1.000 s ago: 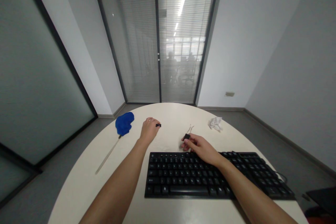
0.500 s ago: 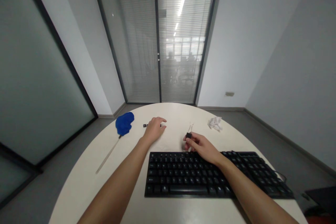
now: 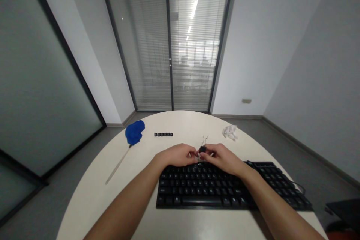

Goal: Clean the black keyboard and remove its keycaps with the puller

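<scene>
Head view: both hands meet over the keyboard's (image 3: 225, 189) far edge, left hand (image 3: 177, 155) and right hand (image 3: 223, 157) pinching a wire keycap puller (image 3: 202, 148) between fingertips, its loops pointing away. Beyond the grip, left, lies a keycap row (image 3: 163, 134).

Both bare forearms are reaching forward and angling inward. The left hand (image 3: 178, 155) and right hand (image 3: 223, 157) are meeting at the middle, fingertips (image 3: 194, 154) curling and pinching toward each other, knuckles up.
</scene>
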### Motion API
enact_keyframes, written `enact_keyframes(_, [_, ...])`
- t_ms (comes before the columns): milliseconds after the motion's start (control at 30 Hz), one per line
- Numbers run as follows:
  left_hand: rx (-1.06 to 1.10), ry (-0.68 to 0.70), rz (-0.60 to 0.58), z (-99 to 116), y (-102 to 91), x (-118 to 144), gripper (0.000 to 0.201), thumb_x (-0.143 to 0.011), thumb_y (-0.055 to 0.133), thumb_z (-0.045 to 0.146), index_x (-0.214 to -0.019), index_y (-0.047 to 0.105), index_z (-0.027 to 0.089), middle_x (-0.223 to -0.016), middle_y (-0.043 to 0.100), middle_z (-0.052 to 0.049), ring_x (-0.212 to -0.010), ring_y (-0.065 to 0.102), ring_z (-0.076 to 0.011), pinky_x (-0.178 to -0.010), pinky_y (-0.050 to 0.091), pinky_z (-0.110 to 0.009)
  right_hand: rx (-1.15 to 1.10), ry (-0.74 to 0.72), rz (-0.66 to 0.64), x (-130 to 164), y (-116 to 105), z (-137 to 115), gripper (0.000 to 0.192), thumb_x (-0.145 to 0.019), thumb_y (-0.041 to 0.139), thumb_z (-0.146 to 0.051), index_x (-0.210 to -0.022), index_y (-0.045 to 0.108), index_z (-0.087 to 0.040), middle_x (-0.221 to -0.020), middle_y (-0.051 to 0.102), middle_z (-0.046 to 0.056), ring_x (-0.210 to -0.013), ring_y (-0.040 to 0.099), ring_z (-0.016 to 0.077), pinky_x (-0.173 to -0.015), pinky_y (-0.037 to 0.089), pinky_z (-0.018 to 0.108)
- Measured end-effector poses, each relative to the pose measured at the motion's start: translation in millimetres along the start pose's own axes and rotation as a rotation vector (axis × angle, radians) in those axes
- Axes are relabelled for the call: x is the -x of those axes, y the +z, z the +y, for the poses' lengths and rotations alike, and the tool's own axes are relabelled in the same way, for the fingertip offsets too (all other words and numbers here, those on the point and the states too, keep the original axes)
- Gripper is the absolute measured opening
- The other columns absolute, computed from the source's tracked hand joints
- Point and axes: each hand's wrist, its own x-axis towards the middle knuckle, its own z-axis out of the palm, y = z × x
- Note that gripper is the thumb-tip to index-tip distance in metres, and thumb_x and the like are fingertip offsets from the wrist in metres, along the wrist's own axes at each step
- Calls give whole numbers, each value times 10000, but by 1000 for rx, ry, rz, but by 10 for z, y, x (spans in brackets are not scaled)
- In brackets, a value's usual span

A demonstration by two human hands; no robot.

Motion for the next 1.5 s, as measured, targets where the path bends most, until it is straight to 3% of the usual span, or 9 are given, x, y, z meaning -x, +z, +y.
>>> enact_keyframes(367, [-56, -60, -46, -44, 92, 35, 249, -827, 636, 269, -1060, 702, 207, -972, 739, -42, -828, 671, -186, -714, 476, -250, 72, -10, -61, 36, -31, 33, 318, -890, 585, -443, -706, 666, -197, -665, 702, 21, -622, 630, 186, -561, 418, 256])
enact_keyframes(600, [-36, -39, -6, 25, 95, 36, 257, -853, 628, 309, -1079, 693, 206, -963, 735, -42, -819, 668, -184, -714, 473, -253, -2, 7, -48, 21, -23, 79, 291, -905, 561, -441, -828, 690, -191, -769, 738, 39, -714, 669, 211, -625, 476, 277])
enact_keyframes(1000, [-116, -48, 64, 62, 169, 11, 223, -845, 667, 370, -1013, 705, 229, -951, 738, -27, -841, 680, -207, -684, 457, -260, -103, 2, -60, 11, 6, 165, 309, -930, 531, -458, -877, 666, -184, -860, 754, 58, -799, 691, 232, -717, 509, 324])
enact_keyframes(1233, [-79, -25, 78, 24, 201, -3, 250, -881, 619, 403, -1038, 690, 223, -970, 735, -36, -863, 674, -211, -716, 462, -270, -293, 85, -85, 1, 37, 234, 355, -921, 529, -503, -943, 643, -167, -882, 750, 69, -812, 695, 227, -680, 522, 315])
enact_keyframes(1500, [-32, -39, 100, 86, 180, 8, 295, -849, 666, 345, -1105, 599, 216, -1014, 710, -33, -899, 665, -208, -753, 473, -275, -252, 23, -28, -12, 64, 272, 347, -928, 522, -497, -932, 654, -176, -878, 736, 55, -814, 669, 220, -753, 504, 335])
